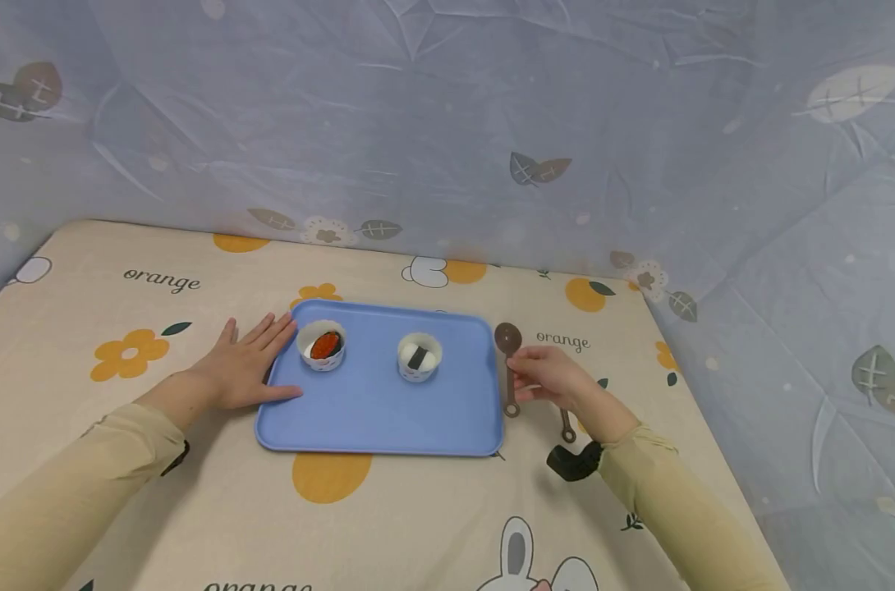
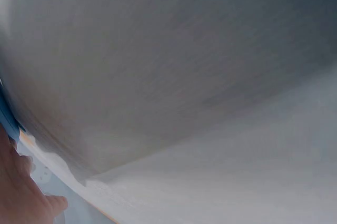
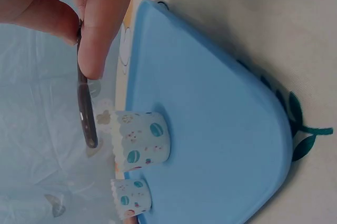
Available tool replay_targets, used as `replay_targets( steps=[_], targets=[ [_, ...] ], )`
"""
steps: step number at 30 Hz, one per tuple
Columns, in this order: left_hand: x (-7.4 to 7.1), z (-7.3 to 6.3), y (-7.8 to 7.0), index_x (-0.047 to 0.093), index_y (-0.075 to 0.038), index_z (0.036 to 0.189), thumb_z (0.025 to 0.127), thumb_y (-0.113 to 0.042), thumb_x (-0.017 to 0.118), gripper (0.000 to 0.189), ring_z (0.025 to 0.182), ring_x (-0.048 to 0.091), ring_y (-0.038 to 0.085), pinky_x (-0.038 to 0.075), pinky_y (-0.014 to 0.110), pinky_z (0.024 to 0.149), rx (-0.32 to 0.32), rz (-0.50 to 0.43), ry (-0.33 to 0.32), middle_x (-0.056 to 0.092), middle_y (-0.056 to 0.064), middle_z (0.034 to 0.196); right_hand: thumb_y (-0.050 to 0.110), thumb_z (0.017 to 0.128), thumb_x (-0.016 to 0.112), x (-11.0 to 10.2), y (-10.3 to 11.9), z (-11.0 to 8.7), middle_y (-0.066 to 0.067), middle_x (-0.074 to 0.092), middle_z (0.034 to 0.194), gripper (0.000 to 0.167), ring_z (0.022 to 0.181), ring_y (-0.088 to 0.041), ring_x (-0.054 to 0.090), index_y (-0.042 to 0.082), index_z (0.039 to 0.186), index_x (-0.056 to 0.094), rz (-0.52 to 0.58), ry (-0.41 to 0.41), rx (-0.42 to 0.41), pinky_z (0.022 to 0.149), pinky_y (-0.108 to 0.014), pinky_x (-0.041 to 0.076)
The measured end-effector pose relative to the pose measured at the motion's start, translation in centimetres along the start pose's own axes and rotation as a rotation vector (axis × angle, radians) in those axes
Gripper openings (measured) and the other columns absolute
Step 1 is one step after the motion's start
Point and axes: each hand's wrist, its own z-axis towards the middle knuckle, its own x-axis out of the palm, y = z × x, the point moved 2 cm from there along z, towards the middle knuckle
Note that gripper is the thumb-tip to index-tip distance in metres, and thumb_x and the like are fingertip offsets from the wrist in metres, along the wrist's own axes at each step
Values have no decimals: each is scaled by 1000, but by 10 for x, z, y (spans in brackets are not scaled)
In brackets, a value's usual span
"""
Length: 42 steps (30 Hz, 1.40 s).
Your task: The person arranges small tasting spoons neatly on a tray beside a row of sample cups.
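A brown spoon (image 1: 507,337) with a round bowl and a ring at its handle's end stands along the right side of the blue tray (image 1: 388,414). My right hand (image 1: 547,376) pinches its handle between thumb and fingers, as the right wrist view also shows. Spread over the tray's left edge is my left hand (image 1: 244,368), fingers straight and thumb stretched onto the tray. Near those fingers sits a paper cup (image 1: 322,359) with a red-topped sushi piece in it. To its right, another paper cup (image 1: 416,369) holds a white piece with a black band.
A second brown handle (image 1: 568,428) with a ring end shows under my right wrist, its other end hidden by the hand. The patterned cloth (image 1: 418,525) covers the table. Grey-blue sheeting (image 1: 455,123) hangs behind and on the right.
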Motion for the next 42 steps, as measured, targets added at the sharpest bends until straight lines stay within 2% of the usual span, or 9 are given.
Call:
replay_targets(
  steps=[5,16,22,29,42],
  targets=[
    [-1,0,-1,14,1,149,79,-73,48,106,143,9,42,-1,72,106,-1,-6,5,11,21,156,12,97,49,2,5,0,0,53,77,27,68,-9,55,-11,112,50,-2,11,-3,62,-21,55],
    [-3,-1,-2,16,2,148,79,-72,50,106,142,11,43,2,72,106,2,-13,-5,12,21,156,14,97,49,5,14,1,0,55,78,23,69,-10,56,-5,109,53,-18,17,-30,63,-22,55],
    [-3,-1,-2,16,1,148,79,-72,49,106,142,10,43,1,72,106,-1,-10,0,12,21,156,12,97,49,12,21,-1,0,54,79,27,69,-9,56,-9,113,51,-14,32,-36,64,-23,56],
    [-2,-1,-2,15,1,148,79,-73,49,107,142,10,43,1,72,106,-4,-8,2,12,21,156,12,96,50,19,29,-3,-1,54,79,21,69,-11,57,-4,109,54,-10,22,-15,63,-23,56],
    [-4,-2,-4,17,2,148,79,-72,50,106,142,11,44,2,72,106,-2,-8,1,12,22,155,12,96,52,34,40,-3,-1,55,79,25,69,-11,56,-6,112,54,5,33,-22,62,-23,56]
  ],
)
